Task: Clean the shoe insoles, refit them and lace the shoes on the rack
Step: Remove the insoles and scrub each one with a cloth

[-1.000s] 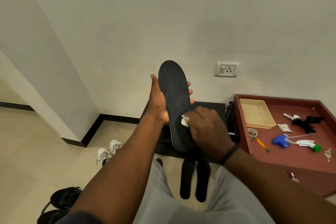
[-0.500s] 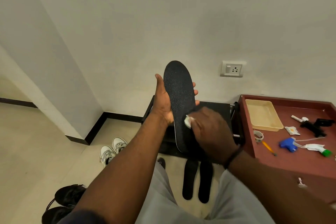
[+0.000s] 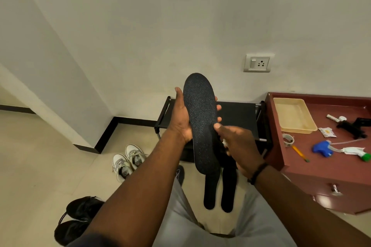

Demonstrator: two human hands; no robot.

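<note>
While the left hand (image 3: 181, 120) grips an upright black insole (image 3: 200, 122), the right hand (image 3: 239, 144) pinches a mostly hidden white wipe (image 3: 224, 143).

The right hand (image 3: 239, 146) has come off the insole (image 3: 201, 124) to its right edge, the white wipe (image 3: 224, 142) apparently half hidden.

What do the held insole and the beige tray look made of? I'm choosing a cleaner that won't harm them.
The insole, held by the left hand, looks like foam faced with matte black fabric: a fine dotted weave shows. The beige tray looks like smooth moulded plastic, with rounded rims and a slight sheen; neither is certain.
</note>
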